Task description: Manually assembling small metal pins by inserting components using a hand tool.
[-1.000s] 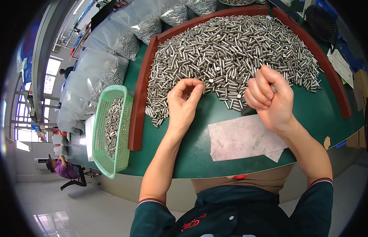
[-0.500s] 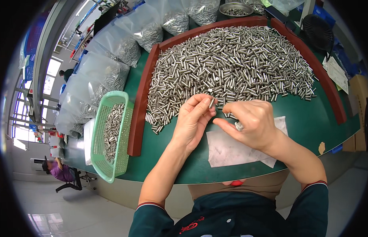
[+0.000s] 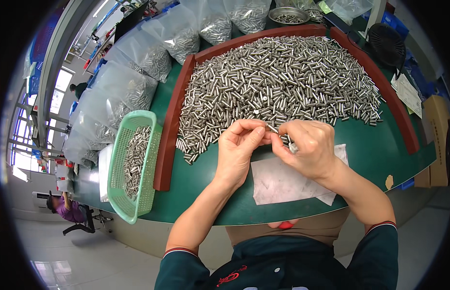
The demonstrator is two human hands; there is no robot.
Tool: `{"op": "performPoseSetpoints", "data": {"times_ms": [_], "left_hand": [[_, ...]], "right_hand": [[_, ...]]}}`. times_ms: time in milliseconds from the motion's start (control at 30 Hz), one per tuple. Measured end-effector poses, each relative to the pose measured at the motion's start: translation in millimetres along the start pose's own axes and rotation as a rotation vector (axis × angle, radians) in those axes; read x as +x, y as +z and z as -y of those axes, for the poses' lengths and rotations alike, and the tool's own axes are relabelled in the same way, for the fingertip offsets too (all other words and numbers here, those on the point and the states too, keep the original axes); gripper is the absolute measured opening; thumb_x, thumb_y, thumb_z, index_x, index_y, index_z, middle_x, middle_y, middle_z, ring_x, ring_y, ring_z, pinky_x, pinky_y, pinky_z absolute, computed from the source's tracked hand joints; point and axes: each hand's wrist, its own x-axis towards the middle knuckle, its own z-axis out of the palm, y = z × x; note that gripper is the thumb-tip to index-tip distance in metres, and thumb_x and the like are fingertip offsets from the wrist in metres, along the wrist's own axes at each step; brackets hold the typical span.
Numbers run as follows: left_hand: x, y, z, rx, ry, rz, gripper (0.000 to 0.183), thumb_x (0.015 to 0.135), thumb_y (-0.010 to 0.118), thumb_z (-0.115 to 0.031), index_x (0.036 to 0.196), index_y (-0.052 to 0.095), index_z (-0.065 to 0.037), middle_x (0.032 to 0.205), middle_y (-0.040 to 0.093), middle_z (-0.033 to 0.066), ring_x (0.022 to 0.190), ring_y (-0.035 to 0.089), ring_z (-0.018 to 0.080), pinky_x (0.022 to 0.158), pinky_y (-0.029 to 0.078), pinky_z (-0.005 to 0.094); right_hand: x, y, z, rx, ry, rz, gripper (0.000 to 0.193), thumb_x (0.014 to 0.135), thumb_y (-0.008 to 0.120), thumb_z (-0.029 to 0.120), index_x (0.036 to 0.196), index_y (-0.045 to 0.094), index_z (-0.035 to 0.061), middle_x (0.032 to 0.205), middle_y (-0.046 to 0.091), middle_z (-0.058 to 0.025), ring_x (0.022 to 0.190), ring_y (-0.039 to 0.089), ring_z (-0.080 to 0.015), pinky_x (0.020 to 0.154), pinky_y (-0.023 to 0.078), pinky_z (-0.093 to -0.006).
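A wide pile of short silver metal pins [image 3: 278,72] covers the green table in front of me. At its near edge my left hand [image 3: 238,152] is closed, thumb and forefinger pinched at one metal pin [image 3: 272,127] that lies between the two hands. My right hand [image 3: 309,145] is curled close beside it, its thumb and forefinger almost meeting the left fingertips. Several pins [image 3: 286,139] show inside the right hand's curl, along with a small whitish piece [image 3: 293,148], perhaps cloth. Beneath the right hand lies a smudged white cloth [image 3: 278,181].
Dark red rails [image 3: 168,145] border the pile. A green basket [image 3: 146,200] of pins stands at the left. Clear bags [image 3: 133,92] of pins line the far left edge. A metal bowl [image 3: 289,10], a black fan [image 3: 387,44] and papers [image 3: 407,94] lie farther off.
My hands have come together, the right fingertips now close to the left ones. The pin in my left fingers was upright and now slants between both hands. The view has shifted slightly.
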Motion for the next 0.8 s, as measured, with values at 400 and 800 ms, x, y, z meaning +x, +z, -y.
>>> {"op": "performPoseSetpoints", "data": {"times_ms": [400,800], "left_hand": [[0.1,-5.6,6.7,0.517,0.382,-0.019,0.004,0.078,0.057,0.0,0.081,0.056,0.002,0.087,0.055,0.0041,0.069,0.053,0.008,0.063,0.044,0.0203],[-2.4,-3.4,0.0,0.41,0.167,-0.037,0.008,0.08,0.056,-0.005,0.084,0.055,0.001,0.079,0.058,0.0032,0.068,0.053,0.0064,0.062,0.045,0.0196]], "right_hand": [[2.8,-0.2,-0.3,0.009,-0.012,0.005,0.016,0.062,0.061,0.013,0.056,0.047,0.0079,0.05,0.049,-0.004,0.042,0.05,-0.0202,0.04,0.04,-0.0306],[4.0,-1.7,-1.0,0.078,-0.053,-0.037,0.016,0.061,0.062,0.01,0.056,0.048,0.008,0.049,0.046,-0.004,0.04,0.048,-0.0203,0.038,0.037,-0.0306]]}}
